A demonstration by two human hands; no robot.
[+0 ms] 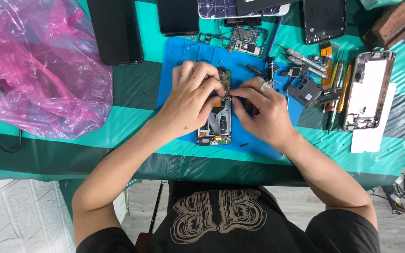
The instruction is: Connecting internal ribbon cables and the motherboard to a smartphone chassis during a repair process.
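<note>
An opened phone (217, 125) with its back off lies lengthwise on a blue work mat (179, 54). My left hand (191, 96) covers the phone's upper left part, fingers curled down onto it. My right hand (263, 112) rests at its right side, thumb and forefinger pinched at the middle of the phone beside the left fingertips. What the fingertips pinch is too small to make out. The phone's lower end with circuit parts shows below both hands.
A pink plastic bag (38, 65) fills the left. Dark phones (116, 30) and a circuit board (245, 41) lie at the far edge. Right of the mat are screwdrivers (305, 61), a black cover part (305, 91) and another opened phone frame (369, 91) on a white sheet.
</note>
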